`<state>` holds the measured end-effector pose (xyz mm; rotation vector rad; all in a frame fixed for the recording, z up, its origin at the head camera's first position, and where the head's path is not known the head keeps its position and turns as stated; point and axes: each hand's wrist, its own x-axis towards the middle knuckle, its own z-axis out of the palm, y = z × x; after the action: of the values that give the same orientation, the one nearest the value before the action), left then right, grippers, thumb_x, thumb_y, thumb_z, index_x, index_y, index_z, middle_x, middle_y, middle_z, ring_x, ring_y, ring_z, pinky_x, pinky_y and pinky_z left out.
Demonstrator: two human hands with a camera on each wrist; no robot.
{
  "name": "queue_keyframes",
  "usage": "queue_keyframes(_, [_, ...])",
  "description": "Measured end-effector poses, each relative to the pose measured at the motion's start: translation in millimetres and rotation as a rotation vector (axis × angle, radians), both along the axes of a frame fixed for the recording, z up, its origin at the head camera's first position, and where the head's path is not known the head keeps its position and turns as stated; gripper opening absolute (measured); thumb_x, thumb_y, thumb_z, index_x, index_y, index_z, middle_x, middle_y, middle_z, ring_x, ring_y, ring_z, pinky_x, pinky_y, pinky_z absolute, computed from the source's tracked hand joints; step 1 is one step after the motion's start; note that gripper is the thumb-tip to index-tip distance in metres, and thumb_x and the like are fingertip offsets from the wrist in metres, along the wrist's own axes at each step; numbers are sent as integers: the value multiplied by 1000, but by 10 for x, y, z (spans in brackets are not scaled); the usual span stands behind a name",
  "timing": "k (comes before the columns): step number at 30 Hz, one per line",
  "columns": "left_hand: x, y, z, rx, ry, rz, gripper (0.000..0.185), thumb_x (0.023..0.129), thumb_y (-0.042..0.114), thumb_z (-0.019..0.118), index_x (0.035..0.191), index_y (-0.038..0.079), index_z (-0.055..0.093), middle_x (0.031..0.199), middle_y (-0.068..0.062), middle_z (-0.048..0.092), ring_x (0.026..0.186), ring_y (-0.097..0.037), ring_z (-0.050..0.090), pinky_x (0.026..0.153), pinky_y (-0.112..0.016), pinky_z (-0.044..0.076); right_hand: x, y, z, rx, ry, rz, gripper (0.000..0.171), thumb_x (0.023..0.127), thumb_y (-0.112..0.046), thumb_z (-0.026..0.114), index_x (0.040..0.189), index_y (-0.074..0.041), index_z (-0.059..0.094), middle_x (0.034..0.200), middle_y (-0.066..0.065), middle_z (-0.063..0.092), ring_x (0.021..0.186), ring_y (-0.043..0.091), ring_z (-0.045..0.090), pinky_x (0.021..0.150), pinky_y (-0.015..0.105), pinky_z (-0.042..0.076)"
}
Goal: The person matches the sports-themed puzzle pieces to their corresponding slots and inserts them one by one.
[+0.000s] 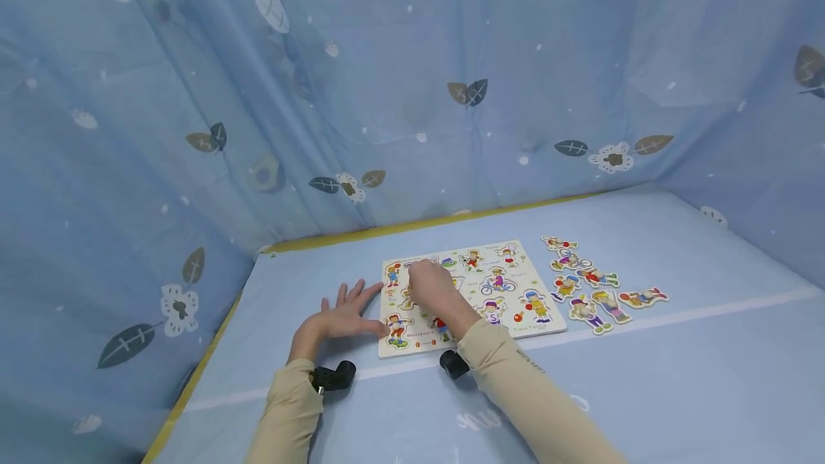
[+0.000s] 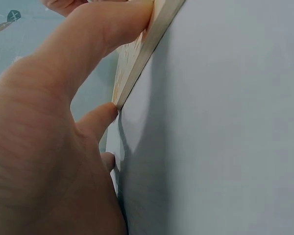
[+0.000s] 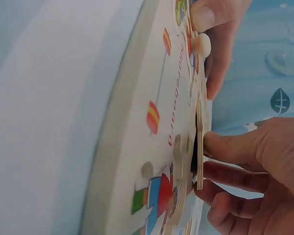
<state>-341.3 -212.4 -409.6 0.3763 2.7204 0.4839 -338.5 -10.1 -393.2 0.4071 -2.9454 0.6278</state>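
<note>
Our left hand (image 1: 341, 315) lies flat on the table, fingers straight and spread, pointing toward 1 o'clock. The left wrist view shows the thumb (image 2: 105, 32) and a fingertip pressed against the thin left edge of the puzzle board (image 1: 473, 296); nothing is gripped.

Our right hand (image 1: 430, 285) sits over the left half of the board, knuckles up, fingers curled down. In the right wrist view the fingers (image 3: 232, 147) pinch a flat puzzle piece (image 3: 201, 137) by its edge, the piece tilted up from the board face with a dark gap under it. A small pale peg knob (image 3: 202, 44) stands just beside the thumb tip; we cannot tell whether it belongs to the held piece.

Both forearms wear tan sleeves (image 1: 515, 378) and come in from 6 o'clock, the right crossing the board's near edge. A black wrist camera (image 1: 335, 377) hangs under the left wrist.

The board lies near the table centre, printed with cartoon sport figures; the figures under the right hand are hidden. At 3 o'clock from the board, a cluster of loose figure pieces (image 1: 589, 281) lies on the blue tabletop (image 1: 677, 378), apart from it. A white stripe (image 1: 709, 311) runs across the table past the board's near edge. Blue leaf-print curtain (image 1: 412, 92) closes in from 9 through 3 o'clock.
</note>
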Motion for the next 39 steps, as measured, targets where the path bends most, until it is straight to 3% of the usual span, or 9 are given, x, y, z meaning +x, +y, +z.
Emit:
queue_keyframes(10, [-26,32,14,-16,-7,-2,107,71,70,68,159,33,20,167,-12,1,150,-42,-11,112,-73,-5,-13,45,59,13,-60,-19,29,88,-5,69,61,-11,59,61,-1,55,53,12,45,51,24,37])
queue_keyframes(14, [-19,45,26,-16,-9,-3,107,71,69,69,159,32,20,167,-13,1,150,-43,-11,112,-73,-5,-10,29,80,40,-61,-20,30,89,-4,68,62,-10,58,58,0,51,50,13,41,50,24,35])
queue_keyframes(21, [-19,35,44,-20,-13,-7,105,73,69,68,159,34,19,167,-11,-1,150,-41,-13,113,-72,-6,-23,22,108,119,-33,17,7,92,-6,66,87,-6,69,71,5,60,59,16,48,57,29,41])
queue_keyframes(24, [-21,28,47,-16,-17,-3,105,73,68,69,159,34,19,167,-11,-1,150,-41,-13,113,-72,-6,-39,34,124,133,-61,52,7,94,-7,64,90,-6,70,74,5,62,61,17,49,60,30,41])
queue_keyframes(32, [-12,9,43,-18,-26,-5,105,73,69,69,158,36,18,167,-10,-2,150,-40,-14,112,-72,-7,-82,41,217,156,-76,171,33,96,-4,57,64,-11,51,57,1,36,49,12,32,49,26,31])
queue_keyframes(39, [-5,0,52,-17,-21,11,105,73,68,69,159,35,19,167,-12,0,150,-42,-12,112,-72,-6,-63,16,159,145,-46,142,32,94,-4,59,65,-11,50,59,2,44,49,13,35,50,26,32])
